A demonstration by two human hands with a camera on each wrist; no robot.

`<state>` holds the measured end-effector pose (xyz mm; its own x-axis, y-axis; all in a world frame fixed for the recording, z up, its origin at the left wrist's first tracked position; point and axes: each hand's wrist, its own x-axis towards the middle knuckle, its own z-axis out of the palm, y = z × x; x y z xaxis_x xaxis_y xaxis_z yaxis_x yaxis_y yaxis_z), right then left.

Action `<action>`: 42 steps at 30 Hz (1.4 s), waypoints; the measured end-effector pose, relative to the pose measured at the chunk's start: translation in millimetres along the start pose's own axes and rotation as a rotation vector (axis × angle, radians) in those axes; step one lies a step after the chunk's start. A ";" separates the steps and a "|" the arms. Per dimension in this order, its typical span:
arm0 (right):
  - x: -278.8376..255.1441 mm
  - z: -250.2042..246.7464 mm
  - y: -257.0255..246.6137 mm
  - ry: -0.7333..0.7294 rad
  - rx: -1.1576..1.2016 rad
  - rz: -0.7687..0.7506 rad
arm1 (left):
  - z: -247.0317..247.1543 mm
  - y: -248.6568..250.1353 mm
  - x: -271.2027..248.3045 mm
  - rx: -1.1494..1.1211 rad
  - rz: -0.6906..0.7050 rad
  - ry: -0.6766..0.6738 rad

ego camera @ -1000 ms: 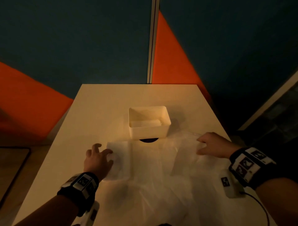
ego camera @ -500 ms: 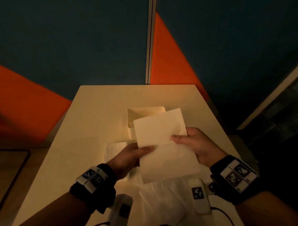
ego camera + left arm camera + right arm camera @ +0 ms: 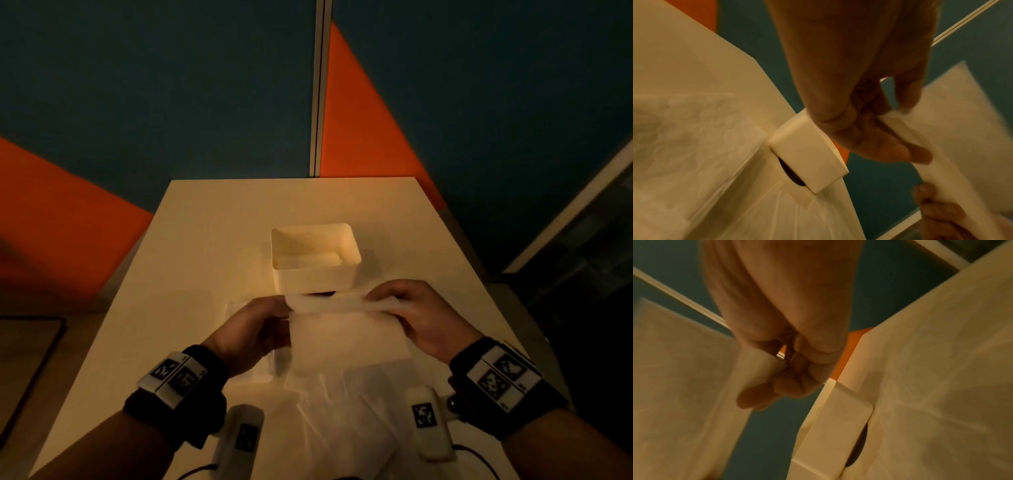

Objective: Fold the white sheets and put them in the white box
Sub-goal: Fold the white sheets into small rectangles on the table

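The sheet [image 3: 346, 329] that half a second before had stood up tall between the hands was now bent over on itself, its top edge brought down toward the person so that a soft fold ran from one hand to the other. The left hand [image 3: 251, 330] pinched the fold's end between thumb and curled fingers [image 3: 879, 146], and the right hand [image 3: 419, 315] did the same at the opposite end, fingers [image 3: 781, 389] curled tight round the paper. Just beyond the fingertips the white box [image 3: 315, 258] sat on the table [image 3: 212, 240], with what looked like a folded sheet already lying inside. Below the hands more loose sheets [image 3: 329, 411] lay spread. I judged the first fold nearly made; it seemed to need pressing flat, perhaps another halving, to fit the box.
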<state>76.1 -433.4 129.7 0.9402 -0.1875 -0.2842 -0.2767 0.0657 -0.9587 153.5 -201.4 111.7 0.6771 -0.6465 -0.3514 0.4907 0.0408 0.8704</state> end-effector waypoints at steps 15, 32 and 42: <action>14.2 -18.0 2.5 -0.201 -0.444 0.036 | 0.0 -9.1 3.3 0.332 -0.067 -0.003; 26.9 -84.7 72.4 -0.168 -1.616 0.158 | -88.2 -67.2 9.5 0.806 -0.061 0.669; 25.1 -87.4 77.4 -0.069 -1.427 0.196 | -95.7 -72.3 14.3 0.863 -0.051 0.651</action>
<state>61.0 -518.7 47.5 0.8606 -0.2408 -0.4487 -0.3198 -0.9413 -0.1084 180.1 -140.7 10.8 0.9530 -0.0929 -0.2885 0.1475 -0.6896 0.7090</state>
